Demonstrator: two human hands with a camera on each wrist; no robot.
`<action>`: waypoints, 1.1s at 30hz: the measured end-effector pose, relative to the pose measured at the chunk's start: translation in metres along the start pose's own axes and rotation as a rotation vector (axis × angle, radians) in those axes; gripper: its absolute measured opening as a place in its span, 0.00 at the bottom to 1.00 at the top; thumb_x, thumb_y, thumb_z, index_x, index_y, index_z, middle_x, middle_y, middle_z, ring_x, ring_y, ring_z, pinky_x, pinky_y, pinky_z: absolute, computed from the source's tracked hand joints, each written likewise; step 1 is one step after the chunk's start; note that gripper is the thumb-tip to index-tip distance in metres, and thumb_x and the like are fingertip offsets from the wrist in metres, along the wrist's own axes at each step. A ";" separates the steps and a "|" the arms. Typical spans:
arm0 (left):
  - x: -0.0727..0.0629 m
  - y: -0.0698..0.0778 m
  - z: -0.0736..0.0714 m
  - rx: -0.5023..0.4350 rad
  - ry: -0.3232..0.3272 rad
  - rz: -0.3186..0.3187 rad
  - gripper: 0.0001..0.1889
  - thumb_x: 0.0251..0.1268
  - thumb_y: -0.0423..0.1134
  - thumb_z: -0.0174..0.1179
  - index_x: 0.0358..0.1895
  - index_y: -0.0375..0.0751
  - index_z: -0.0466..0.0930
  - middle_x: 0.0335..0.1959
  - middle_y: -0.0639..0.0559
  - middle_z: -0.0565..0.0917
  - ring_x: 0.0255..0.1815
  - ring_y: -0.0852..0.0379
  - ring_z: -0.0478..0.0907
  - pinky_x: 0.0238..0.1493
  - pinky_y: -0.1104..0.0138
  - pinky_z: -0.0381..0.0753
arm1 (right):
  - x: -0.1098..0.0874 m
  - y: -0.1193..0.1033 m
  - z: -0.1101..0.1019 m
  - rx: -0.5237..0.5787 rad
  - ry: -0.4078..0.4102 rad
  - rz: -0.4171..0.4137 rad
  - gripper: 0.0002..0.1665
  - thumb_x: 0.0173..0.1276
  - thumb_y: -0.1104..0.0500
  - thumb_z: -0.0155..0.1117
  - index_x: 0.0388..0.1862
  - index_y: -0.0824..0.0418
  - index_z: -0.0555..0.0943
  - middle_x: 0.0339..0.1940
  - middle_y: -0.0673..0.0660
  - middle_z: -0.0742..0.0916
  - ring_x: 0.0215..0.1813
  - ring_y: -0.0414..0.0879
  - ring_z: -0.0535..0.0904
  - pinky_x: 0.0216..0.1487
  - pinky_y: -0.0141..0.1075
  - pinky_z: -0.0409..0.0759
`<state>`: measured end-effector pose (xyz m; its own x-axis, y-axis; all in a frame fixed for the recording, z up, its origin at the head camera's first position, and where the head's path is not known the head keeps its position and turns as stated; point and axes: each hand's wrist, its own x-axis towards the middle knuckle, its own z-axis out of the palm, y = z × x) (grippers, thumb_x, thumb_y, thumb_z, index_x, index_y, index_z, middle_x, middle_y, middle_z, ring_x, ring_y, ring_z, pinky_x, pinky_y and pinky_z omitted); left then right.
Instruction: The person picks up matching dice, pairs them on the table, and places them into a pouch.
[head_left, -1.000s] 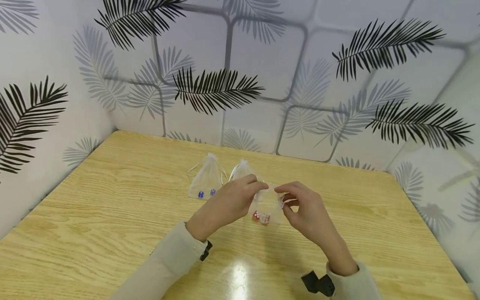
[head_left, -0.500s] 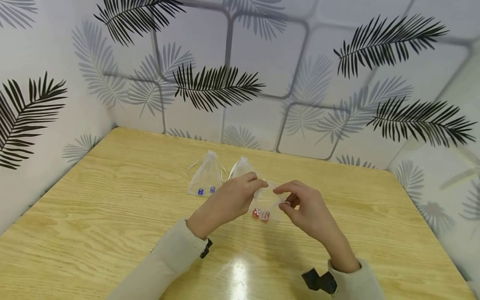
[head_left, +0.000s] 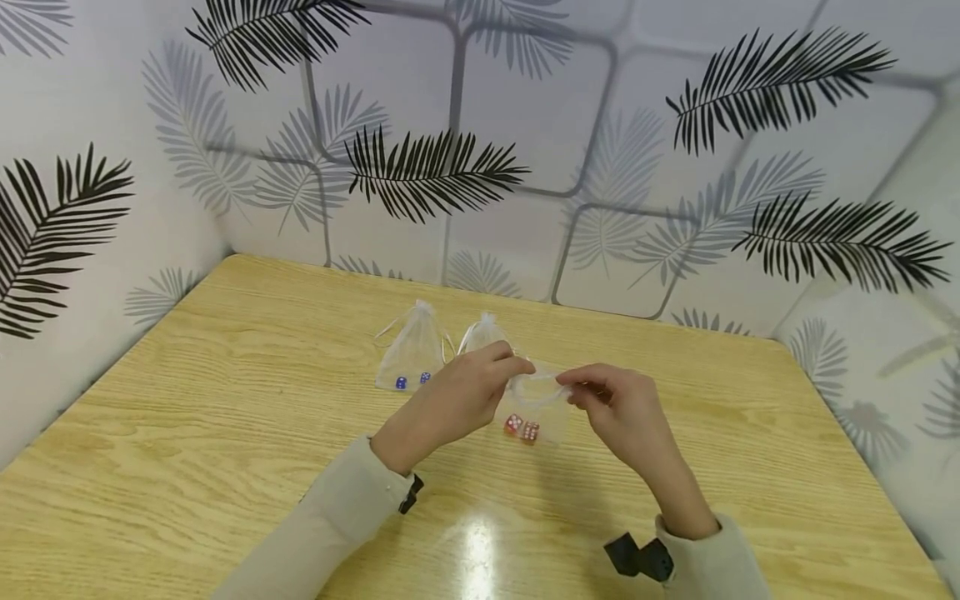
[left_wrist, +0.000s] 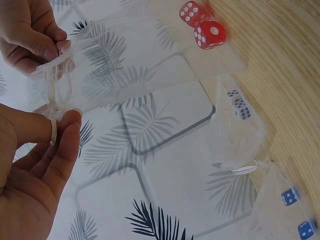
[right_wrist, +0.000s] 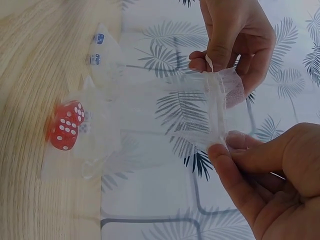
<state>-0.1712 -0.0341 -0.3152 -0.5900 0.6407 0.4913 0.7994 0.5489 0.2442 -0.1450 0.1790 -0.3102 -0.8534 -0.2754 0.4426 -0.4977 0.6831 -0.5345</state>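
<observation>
A sheer white drawstring pouch (left_wrist: 135, 70) is stretched between the two hands at its gathered mouth, with a pair of red dice (head_left: 521, 427) at its bottom. My left hand (head_left: 465, 392) pinches one side of the mouth, thumb against fingertips, by the ribbon. On the opposite side, my right hand (head_left: 622, 412) pinches the mouth edge between thumb and index finger. In the right wrist view the ribbon channel (right_wrist: 216, 107) runs as a pale band from one hand to the other. Part of the left fingers is hidden behind the mesh there.
Left of the hands, a similar pouch (head_left: 412, 348) with two blue dice (left_wrist: 289, 197) lies on the wooden table (head_left: 225, 400). Beside it is another pouch (left_wrist: 239, 135) holding white dice (left_wrist: 239, 106), partly covered by the left hand in the head view. A patterned wall (head_left: 525, 242) stands behind.
My right thumb and index finger, spread apart before, have come together on the pouch's mouth. That hand has shifted slightly right, and the mouth looks flatter and wider. My left hand has stayed nearly still.
</observation>
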 end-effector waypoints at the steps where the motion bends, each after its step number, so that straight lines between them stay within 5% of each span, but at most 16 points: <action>1: 0.000 0.000 0.000 -0.004 0.001 -0.001 0.14 0.63 0.21 0.53 0.49 0.36 0.80 0.38 0.47 0.79 0.35 0.56 0.80 0.36 0.72 0.80 | 0.000 0.000 -0.001 -0.002 0.003 0.007 0.13 0.60 0.76 0.60 0.38 0.65 0.86 0.32 0.59 0.88 0.27 0.44 0.83 0.24 0.28 0.76; 8: 0.002 -0.004 -0.002 -0.026 0.018 -0.020 0.17 0.61 0.19 0.54 0.51 0.36 0.76 0.41 0.46 0.79 0.33 0.55 0.78 0.33 0.71 0.79 | -0.001 0.000 -0.007 -0.005 0.030 0.088 0.18 0.61 0.77 0.56 0.46 0.66 0.84 0.37 0.63 0.88 0.29 0.48 0.86 0.22 0.27 0.75; 15: 0.000 -0.003 -0.006 -0.015 -0.024 -0.085 0.21 0.59 0.19 0.53 0.56 0.35 0.71 0.43 0.44 0.79 0.32 0.53 0.79 0.31 0.70 0.78 | -0.005 0.002 -0.012 -0.169 0.074 0.147 0.13 0.60 0.74 0.59 0.44 0.70 0.82 0.32 0.63 0.88 0.31 0.52 0.86 0.26 0.33 0.81; 26: -0.005 -0.003 -0.010 0.101 -0.015 -0.414 0.12 0.58 0.21 0.54 0.38 0.37 0.84 0.34 0.46 0.80 0.21 0.55 0.75 0.18 0.71 0.69 | -0.008 0.008 -0.022 -0.382 0.056 0.140 0.10 0.60 0.72 0.57 0.38 0.71 0.84 0.30 0.65 0.87 0.26 0.53 0.82 0.30 0.45 0.81; 33: -0.003 -0.006 -0.012 0.064 -0.010 -0.487 0.11 0.55 0.21 0.53 0.32 0.37 0.82 0.30 0.47 0.78 0.20 0.56 0.68 0.21 0.68 0.70 | -0.012 0.014 -0.035 -0.401 0.029 0.201 0.12 0.60 0.71 0.54 0.38 0.71 0.83 0.30 0.65 0.87 0.23 0.50 0.78 0.29 0.43 0.78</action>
<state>-0.1728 -0.0461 -0.3080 -0.8951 0.3059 0.3245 0.4215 0.8180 0.3915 -0.1368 0.2154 -0.2981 -0.9194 -0.0950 0.3818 -0.2181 0.9308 -0.2935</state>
